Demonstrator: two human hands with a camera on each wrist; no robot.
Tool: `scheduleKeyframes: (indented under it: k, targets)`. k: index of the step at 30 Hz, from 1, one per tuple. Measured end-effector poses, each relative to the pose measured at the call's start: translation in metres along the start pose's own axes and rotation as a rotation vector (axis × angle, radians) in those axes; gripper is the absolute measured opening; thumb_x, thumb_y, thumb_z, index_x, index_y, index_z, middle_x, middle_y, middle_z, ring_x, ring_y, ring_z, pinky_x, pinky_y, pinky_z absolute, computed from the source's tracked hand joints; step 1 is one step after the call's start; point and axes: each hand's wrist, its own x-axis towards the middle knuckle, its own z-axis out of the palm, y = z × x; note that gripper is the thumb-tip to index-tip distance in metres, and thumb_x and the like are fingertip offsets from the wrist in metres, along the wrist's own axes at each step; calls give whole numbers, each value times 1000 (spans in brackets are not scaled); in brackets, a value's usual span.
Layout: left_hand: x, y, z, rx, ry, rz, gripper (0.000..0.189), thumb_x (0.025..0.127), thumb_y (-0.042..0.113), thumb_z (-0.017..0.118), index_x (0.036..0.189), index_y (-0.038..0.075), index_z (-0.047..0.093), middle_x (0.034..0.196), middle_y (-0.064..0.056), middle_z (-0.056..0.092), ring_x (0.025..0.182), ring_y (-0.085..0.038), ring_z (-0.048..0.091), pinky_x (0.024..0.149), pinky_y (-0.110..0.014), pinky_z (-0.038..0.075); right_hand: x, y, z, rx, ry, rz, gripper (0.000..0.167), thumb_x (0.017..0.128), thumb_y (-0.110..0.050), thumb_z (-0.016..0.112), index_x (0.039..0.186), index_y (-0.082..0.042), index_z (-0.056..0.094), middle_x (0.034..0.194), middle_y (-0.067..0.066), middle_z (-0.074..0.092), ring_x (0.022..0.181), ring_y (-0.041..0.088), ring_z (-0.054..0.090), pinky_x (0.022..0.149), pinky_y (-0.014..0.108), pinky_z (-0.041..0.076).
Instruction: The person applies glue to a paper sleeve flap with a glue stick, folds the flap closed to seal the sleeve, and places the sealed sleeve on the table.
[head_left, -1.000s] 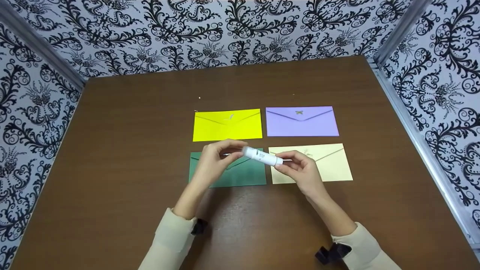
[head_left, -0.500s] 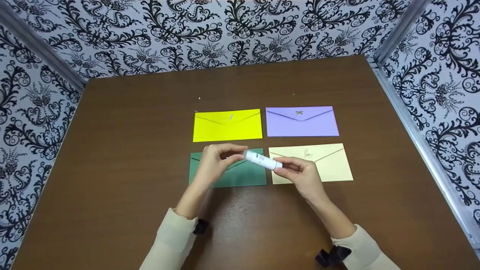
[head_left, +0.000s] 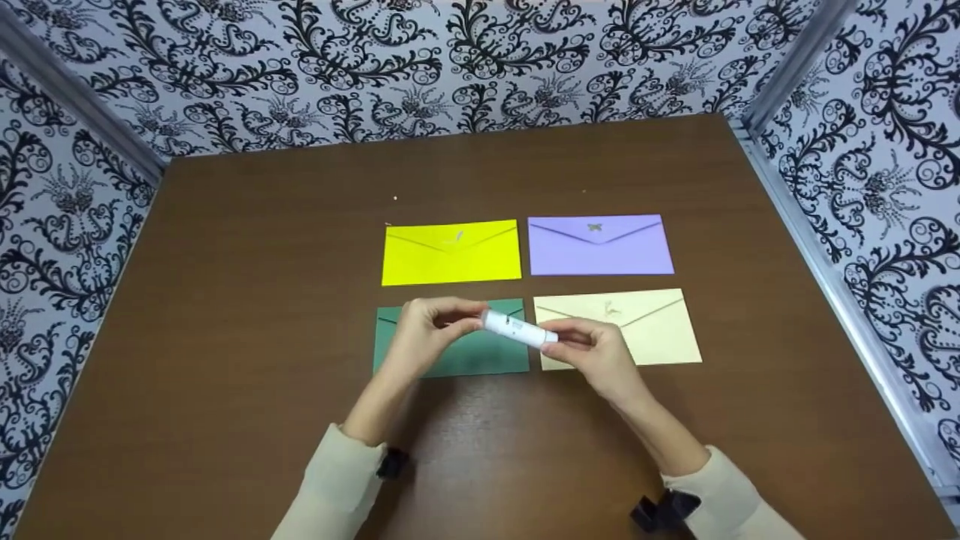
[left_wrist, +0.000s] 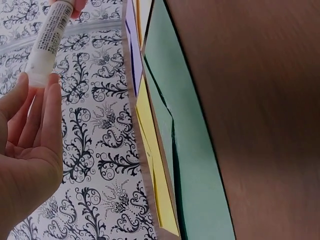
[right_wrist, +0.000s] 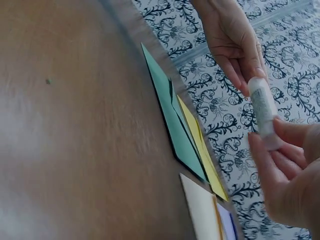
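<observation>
A white glue stick (head_left: 516,328) with small dark print is held between both hands, above the envelopes and tilted down to the right in the head view. My left hand (head_left: 424,337) pinches its left end between thumb and fingertips. The right hand (head_left: 604,356) grips the other end. In the left wrist view, fine print covers the glue stick (left_wrist: 50,32), whose near end looks translucent. Below the left hand lies a green envelope (head_left: 480,358), partly hidden by it. A cream envelope (head_left: 660,334) lies under the right hand.
Behind these two lie a yellow envelope (head_left: 450,262) and a purple envelope (head_left: 600,256), each with a small emblem on the flap. All rest on a brown table (head_left: 262,300). Patterned panels (head_left: 360,67) stand along its back and sides.
The glue stick and both hands have come slightly lower in the head view. The right fingers have drawn in round the right end. The envelopes lie as before.
</observation>
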Motion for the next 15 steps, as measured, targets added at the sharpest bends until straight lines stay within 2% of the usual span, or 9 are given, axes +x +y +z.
scheduleKeyframes:
  k: [5, 9, 12, 15]
  targets:
    - [-2, 7, 4, 60, -30, 40, 25, 84, 10, 78, 109, 7, 77, 104, -7, 78, 91, -20, 74, 82, -32, 62, 7, -6, -4, -183, -167, -34, 36, 88, -12, 76, 120, 2, 69, 119, 20, 69, 94, 16, 69, 83, 20, 59]
    - [-1, 13, 13, 99, -90, 75, 30, 86, 12, 76, 115, 6, 74, 112, -8, 76, 98, -22, 74, 83, -31, 61, 12, -10, -8, -319, -252, -73, 36, 89, -19, 76, 120, -2, 70, 111, 14, 73, 97, 20, 69, 88, 25, 59]
    - [-2, 14, 17, 109, -123, 66, 37, 88, 11, 75, 124, 5, 69, 122, -10, 72, 106, -26, 72, 88, -34, 60, 18, -10, -20, -372, -240, -78, 29, 89, -14, 74, 116, -2, 70, 105, 14, 74, 93, 17, 68, 85, 24, 59]
    - [-4, 12, 16, 132, -140, 39, 43, 89, 11, 74, 130, 6, 65, 129, -9, 68, 113, -27, 69, 94, -38, 58, 28, -9, -45, -406, -133, -73, 28, 89, -8, 73, 115, 0, 68, 106, 18, 73, 88, 9, 66, 77, 21, 57]
